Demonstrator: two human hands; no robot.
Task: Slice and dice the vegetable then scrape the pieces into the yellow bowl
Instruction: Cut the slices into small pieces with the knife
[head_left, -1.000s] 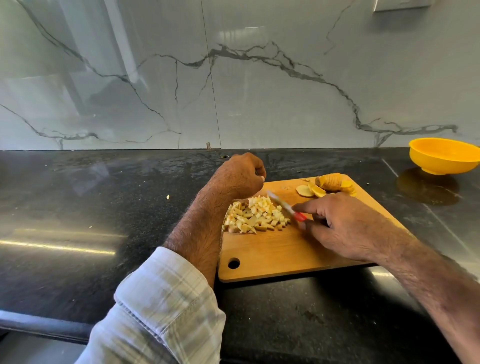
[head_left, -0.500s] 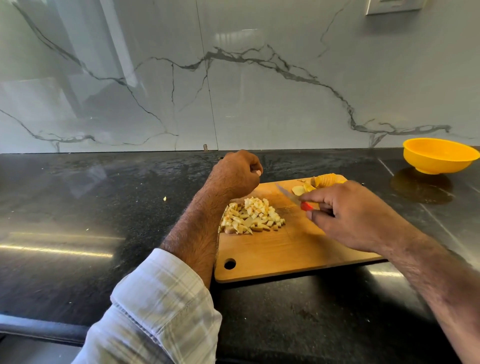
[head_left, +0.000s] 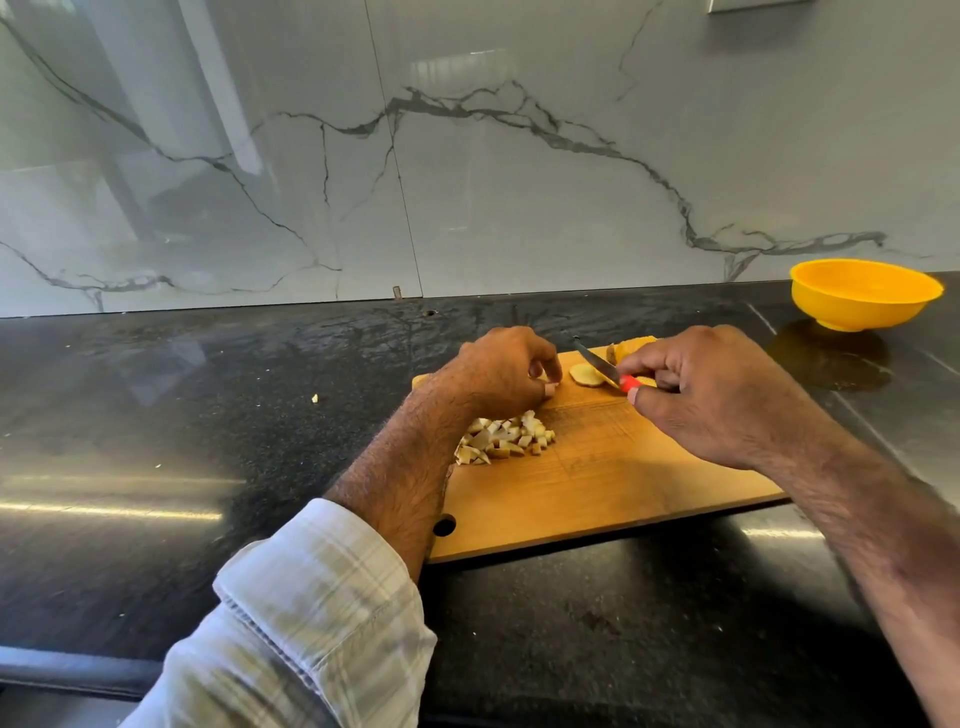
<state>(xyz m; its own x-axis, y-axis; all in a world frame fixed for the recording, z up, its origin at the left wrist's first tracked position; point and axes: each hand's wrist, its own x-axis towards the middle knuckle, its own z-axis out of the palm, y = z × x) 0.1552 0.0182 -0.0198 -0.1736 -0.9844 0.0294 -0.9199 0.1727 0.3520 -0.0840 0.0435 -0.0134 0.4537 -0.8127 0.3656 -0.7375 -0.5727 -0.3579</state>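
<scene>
Potato slices (head_left: 587, 375) lie between left hand (head_left: 501, 374) and right hand (head_left: 717, 395).

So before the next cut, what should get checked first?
1. Right hand grips the knife: ok.
2. Left hand fingers curled, away from the blade: ok.
3. Slices lying flat on the board: ok.
4. Diced pile out of the blade's way: ok.
5. Yellow bowl within reach for scraping: cannot tell.
6. Board steady on the counter: cannot tell.
</scene>
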